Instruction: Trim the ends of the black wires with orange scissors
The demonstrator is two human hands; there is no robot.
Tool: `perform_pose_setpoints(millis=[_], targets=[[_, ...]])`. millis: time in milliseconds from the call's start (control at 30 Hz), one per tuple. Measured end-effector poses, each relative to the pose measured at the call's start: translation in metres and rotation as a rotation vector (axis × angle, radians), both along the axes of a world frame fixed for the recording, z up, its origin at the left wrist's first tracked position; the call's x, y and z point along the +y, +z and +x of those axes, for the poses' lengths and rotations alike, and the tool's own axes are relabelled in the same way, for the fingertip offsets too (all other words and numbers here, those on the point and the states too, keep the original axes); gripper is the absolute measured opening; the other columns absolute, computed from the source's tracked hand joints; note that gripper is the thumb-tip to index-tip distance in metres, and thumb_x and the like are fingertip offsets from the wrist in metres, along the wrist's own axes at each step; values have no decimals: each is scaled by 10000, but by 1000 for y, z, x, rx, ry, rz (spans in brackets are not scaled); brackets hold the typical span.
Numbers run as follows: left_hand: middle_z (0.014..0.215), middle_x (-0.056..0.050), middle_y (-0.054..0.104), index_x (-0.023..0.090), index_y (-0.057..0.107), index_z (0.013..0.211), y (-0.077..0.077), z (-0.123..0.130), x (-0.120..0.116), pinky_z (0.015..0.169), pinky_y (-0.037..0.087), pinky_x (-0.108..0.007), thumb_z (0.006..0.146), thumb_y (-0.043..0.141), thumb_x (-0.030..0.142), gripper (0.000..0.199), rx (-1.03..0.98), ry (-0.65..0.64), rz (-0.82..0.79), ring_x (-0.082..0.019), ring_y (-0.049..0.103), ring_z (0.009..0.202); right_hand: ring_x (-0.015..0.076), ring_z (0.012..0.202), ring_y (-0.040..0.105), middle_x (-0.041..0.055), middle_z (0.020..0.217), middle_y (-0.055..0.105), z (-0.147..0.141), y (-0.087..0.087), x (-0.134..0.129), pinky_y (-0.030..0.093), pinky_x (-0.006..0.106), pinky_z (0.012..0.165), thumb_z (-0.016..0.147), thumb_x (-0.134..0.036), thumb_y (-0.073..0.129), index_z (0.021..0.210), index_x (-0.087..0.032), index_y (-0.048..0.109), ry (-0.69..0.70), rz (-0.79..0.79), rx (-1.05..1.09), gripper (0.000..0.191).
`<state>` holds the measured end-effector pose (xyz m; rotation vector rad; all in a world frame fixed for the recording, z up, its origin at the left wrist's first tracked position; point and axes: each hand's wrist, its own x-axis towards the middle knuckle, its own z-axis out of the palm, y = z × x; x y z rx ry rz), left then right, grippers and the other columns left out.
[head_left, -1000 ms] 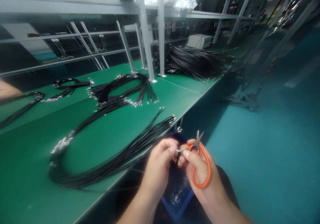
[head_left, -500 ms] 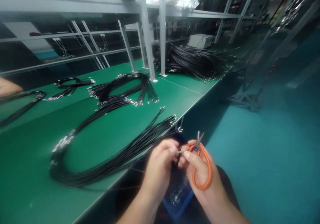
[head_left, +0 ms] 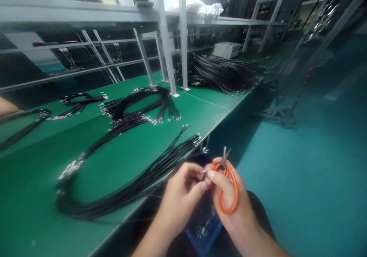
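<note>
My right hand (head_left: 233, 199) is closed around scissors with orange handles (head_left: 236, 192), their short blades pointing up and slightly parted. Its thumb and a finger also pinch a small pale cable end (head_left: 205, 171). Facing it, my left hand (head_left: 179, 198) curls its fingers around the short dark stretch of cable just below that end; most of this cable is hidden by the fingers. Beside my hands, a long bundle of black cables (head_left: 134, 184) with silvery ends curves across the green table (head_left: 109, 163).
More cable bundles (head_left: 140, 92) lie farther back, with a big pile (head_left: 220, 71) behind the grey shelf posts (head_left: 183, 39). A blue bin (head_left: 205, 230) holding small pale bits sits below my hands. At the far left, another person's arm (head_left: 7, 107) shows.
My left thumb has moved down, away from the index finger, so the left grip looks looser. The scissors stay in my right hand. The view has shifted slightly.
</note>
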<state>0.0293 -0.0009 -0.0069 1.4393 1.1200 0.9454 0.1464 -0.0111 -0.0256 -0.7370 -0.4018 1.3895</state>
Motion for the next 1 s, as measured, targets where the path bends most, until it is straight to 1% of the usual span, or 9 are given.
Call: perform_pose_setpoints(millis=[33, 133, 333, 467, 567, 700, 800, 900, 1000], targets=[[821, -46, 643, 175, 591, 861, -1, 0, 0, 694, 450, -281, 781, 648, 256, 128, -33, -30, -34, -179, 588, 746, 104, 624, 526, -30, 742, 578, -1, 2, 0, 430, 215, 568, 722, -104, 650, 895, -212, 533, -5, -15, -6, 235], [750, -30, 646, 164, 579, 769, -7, 2, 1, 663, 446, -250, 764, 667, 240, 117, -113, -15, -69, -161, 584, 708, 94, 598, 498, -38, 716, 570, -3, 6, 1, 399, 195, 534, 712, -104, 661, 887, -212, 525, -10, -53, -56, 247], [666, 4, 562, 143, 589, 755, -14, -1, 6, 514, 369, -198, 793, 643, 281, 152, -166, -4, -98, -87, 447, 546, 89, 577, 478, -46, 717, 568, -3, 4, 3, 392, 209, 542, 733, -97, 647, 895, -219, 511, -23, 0, -50, 243], [665, 11, 532, 139, 577, 737, -13, -1, 6, 519, 363, -196, 787, 652, 286, 173, -185, -5, -104, -82, 432, 552, 89, 576, 494, -41, 695, 592, -1, 6, 6, 416, 213, 573, 797, -168, 639, 915, -217, 511, -37, 46, -88, 181], [646, 18, 519, 140, 583, 739, -12, 0, 4, 509, 354, -193, 786, 655, 279, 164, -181, -10, -92, -82, 423, 550, 82, 598, 533, -28, 780, 639, 0, 10, 8, 437, 197, 578, 758, -168, 700, 938, -224, 508, -29, 63, -148, 270], [694, -5, 574, 136, 593, 732, -11, 0, 2, 511, 362, -193, 787, 655, 282, 168, -220, 8, -101, -88, 443, 570, 84, 559, 529, -66, 666, 583, 0, 13, 8, 436, 192, 546, 747, -136, 695, 905, -231, 488, 8, 86, -125, 277], [736, -29, 608, 138, 598, 733, -12, 0, 1, 521, 377, -196, 787, 653, 280, 161, -269, 12, -118, -113, 489, 626, 93, 566, 538, -60, 669, 589, 1, 11, 6, 449, 208, 562, 750, -161, 692, 909, -230, 486, 45, 82, -114, 269], [704, -16, 583, 142, 588, 715, -15, -2, 2, 516, 369, -196, 777, 661, 278, 166, -295, 20, -124, -109, 477, 605, 93, 552, 532, -66, 645, 583, 1, 7, 4, 447, 205, 547, 739, -165, 694, 887, -234, 493, 16, 64, -217, 260], [678, 2, 550, 145, 578, 708, -17, -3, 3, 517, 361, -198, 770, 667, 285, 177, -289, 43, -133, -91, 444, 560, 112, 589, 561, -57, 658, 594, 3, 4, 1, 465, 219, 562, 725, -168, 698, 873, -239, 508, -92, 63, -398, 251]])
